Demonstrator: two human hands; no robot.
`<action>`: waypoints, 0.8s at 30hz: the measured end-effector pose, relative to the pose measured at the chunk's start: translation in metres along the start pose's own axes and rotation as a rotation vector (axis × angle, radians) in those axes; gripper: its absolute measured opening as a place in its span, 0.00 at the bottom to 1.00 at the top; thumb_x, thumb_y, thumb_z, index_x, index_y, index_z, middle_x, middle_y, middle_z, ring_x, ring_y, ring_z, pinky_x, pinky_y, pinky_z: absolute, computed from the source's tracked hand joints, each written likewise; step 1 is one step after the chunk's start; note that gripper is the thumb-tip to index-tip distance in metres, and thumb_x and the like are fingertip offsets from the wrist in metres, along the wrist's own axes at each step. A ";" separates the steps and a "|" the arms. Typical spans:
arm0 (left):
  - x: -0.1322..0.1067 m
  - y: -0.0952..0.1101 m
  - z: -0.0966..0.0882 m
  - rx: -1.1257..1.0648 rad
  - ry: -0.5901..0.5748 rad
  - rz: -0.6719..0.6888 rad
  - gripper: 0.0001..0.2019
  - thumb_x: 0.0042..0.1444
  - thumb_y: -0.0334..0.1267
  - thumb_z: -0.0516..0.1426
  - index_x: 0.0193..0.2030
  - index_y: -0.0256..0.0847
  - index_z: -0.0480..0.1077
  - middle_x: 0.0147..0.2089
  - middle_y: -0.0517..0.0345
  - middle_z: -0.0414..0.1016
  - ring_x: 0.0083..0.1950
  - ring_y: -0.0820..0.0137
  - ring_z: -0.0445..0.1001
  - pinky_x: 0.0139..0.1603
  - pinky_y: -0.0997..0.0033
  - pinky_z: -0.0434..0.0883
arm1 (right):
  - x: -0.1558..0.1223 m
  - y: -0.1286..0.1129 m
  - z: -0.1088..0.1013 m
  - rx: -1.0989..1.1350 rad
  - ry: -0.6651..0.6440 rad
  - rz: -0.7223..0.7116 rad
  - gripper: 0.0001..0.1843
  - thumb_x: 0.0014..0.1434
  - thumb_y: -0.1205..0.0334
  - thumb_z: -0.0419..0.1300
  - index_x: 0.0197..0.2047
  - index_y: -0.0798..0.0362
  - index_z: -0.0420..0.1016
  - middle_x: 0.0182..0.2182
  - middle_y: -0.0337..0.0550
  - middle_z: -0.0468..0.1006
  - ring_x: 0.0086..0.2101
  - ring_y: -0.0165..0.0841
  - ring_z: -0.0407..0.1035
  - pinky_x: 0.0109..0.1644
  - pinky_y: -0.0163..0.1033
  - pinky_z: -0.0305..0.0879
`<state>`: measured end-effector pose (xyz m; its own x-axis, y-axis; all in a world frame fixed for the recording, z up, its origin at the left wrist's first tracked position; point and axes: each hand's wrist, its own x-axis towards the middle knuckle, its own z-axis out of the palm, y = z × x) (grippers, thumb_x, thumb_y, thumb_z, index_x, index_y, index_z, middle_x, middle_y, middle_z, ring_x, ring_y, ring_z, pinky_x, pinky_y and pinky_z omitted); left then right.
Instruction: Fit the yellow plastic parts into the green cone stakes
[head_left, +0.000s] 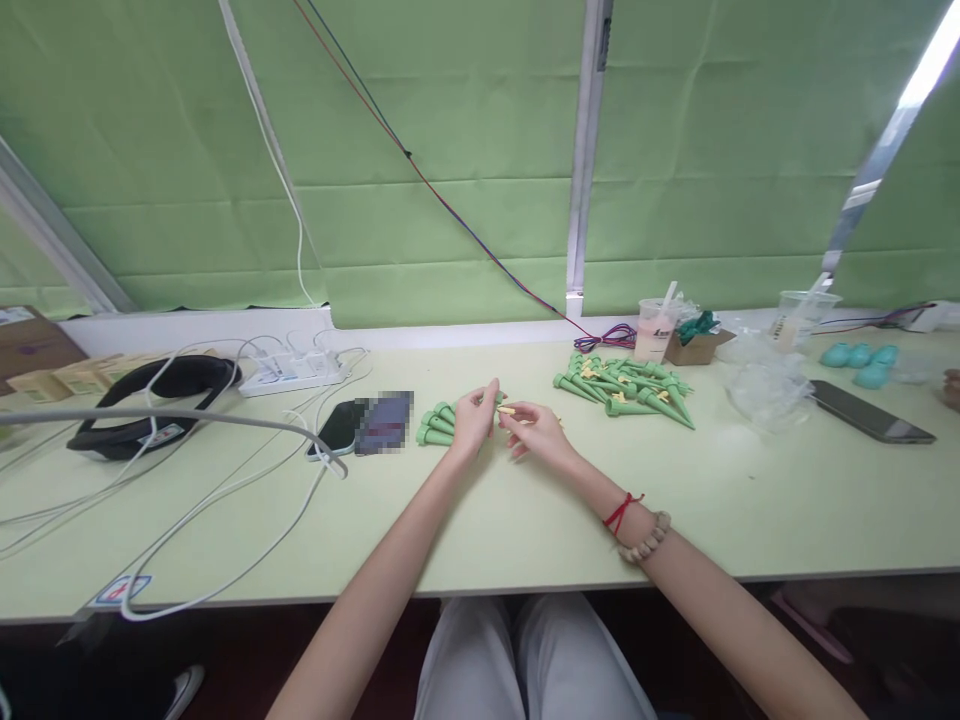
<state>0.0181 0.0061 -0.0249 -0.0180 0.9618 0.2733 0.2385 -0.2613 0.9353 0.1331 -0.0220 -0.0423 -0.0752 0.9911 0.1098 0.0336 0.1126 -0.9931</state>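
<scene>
My left hand point(472, 418) is closed around a green plastic spike point(499, 397), most of which the fingers hide. Just to its right, my right hand point(538, 432) pinches a small yellow plastic piece point(507, 410) against or close to the spike; I cannot tell whether they touch. A few green cone-shaped spikes point(436, 425) lie side by side left of my left hand. Beyond my right hand spreads a loose heap of similar green spikes point(637, 385), with small yellow pieces among them.
Two phones point(337, 430) lie at left, one blurred, near a power strip point(289, 370) with white cables and a black headband-like device point(154, 405). At right are a drink cup point(655, 330), a small cardboard box point(697, 348), plastic bags point(765, 390) and a dark phone point(870, 412).
</scene>
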 end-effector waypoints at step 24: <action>0.003 -0.006 0.000 0.062 -0.043 -0.028 0.23 0.52 0.56 0.50 0.26 0.36 0.71 0.09 0.64 0.53 0.12 0.77 0.53 0.17 0.76 0.54 | 0.009 0.004 -0.001 -0.017 0.103 -0.149 0.10 0.48 0.58 0.63 0.31 0.56 0.73 0.33 0.43 0.75 0.24 0.26 0.68 0.22 0.29 0.65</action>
<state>0.0170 0.0106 -0.0302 0.0158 0.9716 0.2361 0.2986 -0.2300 0.9263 0.1337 -0.0129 -0.0457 0.0219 0.9654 0.2599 0.0469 0.2586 -0.9648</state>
